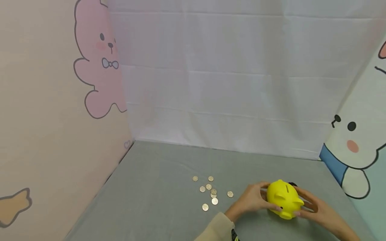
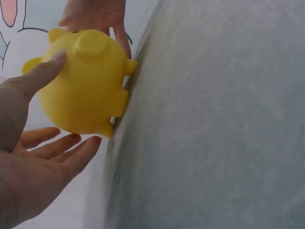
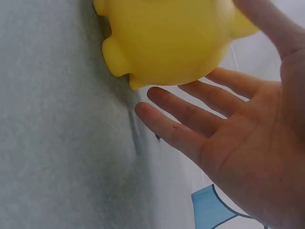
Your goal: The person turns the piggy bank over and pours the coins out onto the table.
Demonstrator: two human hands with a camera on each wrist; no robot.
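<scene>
A yellow piggy bank [image 1: 282, 199] stands at the right of the grey table, its coin slot on top and its snout towards me. My left hand [image 1: 252, 199] holds it from the left, thumb beside the snout and fingers along the side. From the other side my right hand [image 1: 319, 211] holds it, thumb near the snout and fingers reaching behind. In the left wrist view the pig's feet [image 2: 121, 102] are at the table surface. The right wrist view shows the right fingers [image 3: 190, 114] spread and only slightly bent along the pig's body.
Several coins [image 1: 214, 201] lie scattered on the grey tabletop [image 1: 150, 201], left of the hands; some overlap. Part of a small black object [image 1: 292, 184] shows behind the pig. A white cloth [image 1: 226, 83] hangs at the back, with cartoon-printed panels [image 1: 60, 117] on both sides.
</scene>
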